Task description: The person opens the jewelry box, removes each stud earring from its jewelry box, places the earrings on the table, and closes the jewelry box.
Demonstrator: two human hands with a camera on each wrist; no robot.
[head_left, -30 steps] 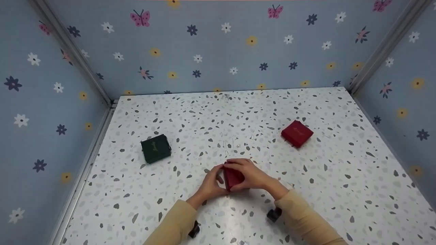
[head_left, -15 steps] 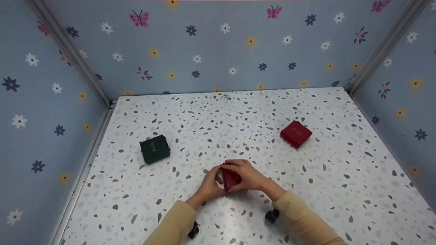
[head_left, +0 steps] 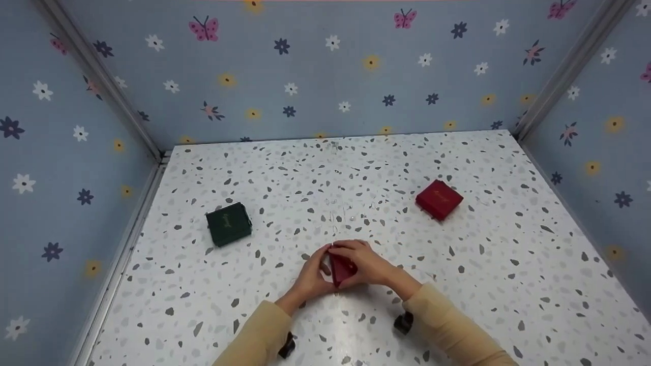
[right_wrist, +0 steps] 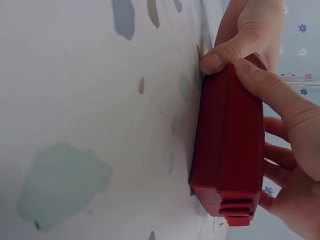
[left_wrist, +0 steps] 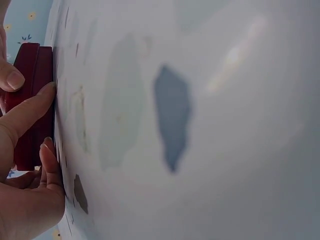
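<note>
Nearest, two tan sleeves (head_left: 259,328) reach in from 7 and 5 o'clock, a small black block (head_left: 404,323) by each cuff. The left grip (head_left: 312,277) and right grip (head_left: 370,264) are both clasped on one dark red box, the held box (head_left: 341,274), which sits on the counter in front of the person and looks closed. The left thumb (right_wrist: 217,61) presses low by the base; the right thumb (right_wrist: 256,78) lies higher, against the lid half. That split probably keeps the box from sliding while each half stays under control. A tab (right_wrist: 236,206) on its 3 o'clock end stands uncovered.

Farther off, a green box (head_left: 229,224) lies at 10 o'clock and a red box (head_left: 439,200) at 2, well apart from the hands, a spacing that likely leaves elbow room. Gilt writing marks both, too small to read.

The counter (head_left: 305,175) is white with grey flecks, glossy enough to glare towards 6 o'clock. Past it, blue panels (head_left: 325,66) with flowers and butterflies close in at 9, 12 and 3, joined by metal posts (head_left: 101,81) at 10 and 2.
</note>
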